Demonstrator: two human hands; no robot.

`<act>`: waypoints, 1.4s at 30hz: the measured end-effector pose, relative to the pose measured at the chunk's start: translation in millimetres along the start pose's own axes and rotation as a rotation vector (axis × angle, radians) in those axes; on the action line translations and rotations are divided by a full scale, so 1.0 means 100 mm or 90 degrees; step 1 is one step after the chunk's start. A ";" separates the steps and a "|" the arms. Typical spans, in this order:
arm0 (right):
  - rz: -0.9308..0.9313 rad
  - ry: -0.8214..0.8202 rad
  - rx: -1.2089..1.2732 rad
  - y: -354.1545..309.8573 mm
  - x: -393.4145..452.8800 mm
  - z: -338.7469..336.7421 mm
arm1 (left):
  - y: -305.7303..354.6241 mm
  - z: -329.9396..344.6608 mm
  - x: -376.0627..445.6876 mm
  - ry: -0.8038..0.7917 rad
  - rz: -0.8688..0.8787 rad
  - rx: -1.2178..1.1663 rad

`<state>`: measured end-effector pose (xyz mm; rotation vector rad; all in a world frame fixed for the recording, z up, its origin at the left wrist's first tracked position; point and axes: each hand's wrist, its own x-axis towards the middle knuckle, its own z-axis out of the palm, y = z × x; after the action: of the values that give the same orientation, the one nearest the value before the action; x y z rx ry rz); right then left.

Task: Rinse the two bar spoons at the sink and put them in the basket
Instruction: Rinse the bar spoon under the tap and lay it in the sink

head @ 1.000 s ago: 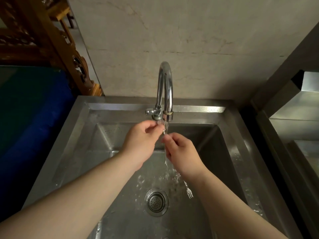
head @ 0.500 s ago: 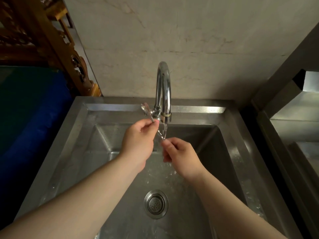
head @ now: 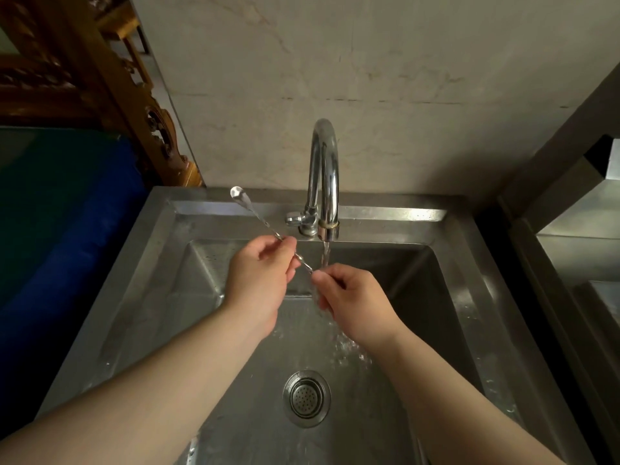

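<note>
A thin steel bar spoon (head: 258,218) runs diagonally from its bowl at the upper left, above the sink's back rim, down to my right hand. My left hand (head: 260,280) pinches the twisted stem near its middle. My right hand (head: 352,297) is closed on the lower end, right under the water running from the chrome tap (head: 323,176). The spoon's lower tip is hidden inside my right fist. I see only one spoon, and no basket is in view.
The steel sink (head: 449,297) holds splashing water and a round drain strainer (head: 306,398) near its front. A blue and green cover (head: 60,213) lies to the left, carved wooden furniture (head: 100,78) stands behind it, and a steel unit (head: 577,246) stands at the right.
The spoon has been drawn up and to the left through my hands, its bowl now out over the back rim. The fork-like end seen below my right hand earlier is gone from sight.
</note>
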<state>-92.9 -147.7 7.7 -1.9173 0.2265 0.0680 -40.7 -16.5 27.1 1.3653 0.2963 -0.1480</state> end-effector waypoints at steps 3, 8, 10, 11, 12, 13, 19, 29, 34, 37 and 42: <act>-0.001 -0.008 -0.015 0.04 0.00 -0.04 | 0.05 -0.05 0.03 0.019 0.020 0.001; 0.032 0.038 0.019 0.11 -0.03 -0.21 | 0.08 -0.16 0.11 0.105 0.008 -0.053; 0.058 0.055 0.168 0.09 -0.04 -0.22 | 0.04 -0.16 0.11 0.144 -0.039 -0.098; 0.075 0.062 0.275 0.06 -0.03 -0.22 | 0.01 -0.16 0.11 0.168 -0.072 -0.131; 0.088 0.066 0.375 0.02 -0.02 -0.22 | -0.02 -0.17 0.12 0.189 -0.110 -0.165; 0.091 0.068 0.448 -0.02 -0.01 -0.21 | -0.05 -0.17 0.12 0.206 -0.153 -0.193; -0.016 0.070 0.402 -0.26 0.01 -0.11 | -0.43 -0.12 0.03 0.141 -0.396 -0.230; 0.003 0.113 0.255 -0.32 -0.05 -0.10 | -0.72 0.22 -0.18 0.005 -0.538 -0.154; -0.002 0.109 0.260 -0.31 -0.09 -0.11 | -0.74 0.20 -0.20 -0.013 -0.529 -0.127; -0.007 0.112 0.271 -0.30 -0.11 -0.12 | -0.74 0.20 -0.19 -0.023 -0.529 -0.121; -0.010 0.120 0.259 -0.25 -0.15 -0.14 | -0.75 0.21 -0.17 -0.012 -0.530 -0.147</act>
<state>-104.0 -150.5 38.0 -1.5183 0.3246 -0.1594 -75.2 -53.0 -34.9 0.9423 0.8295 -0.7914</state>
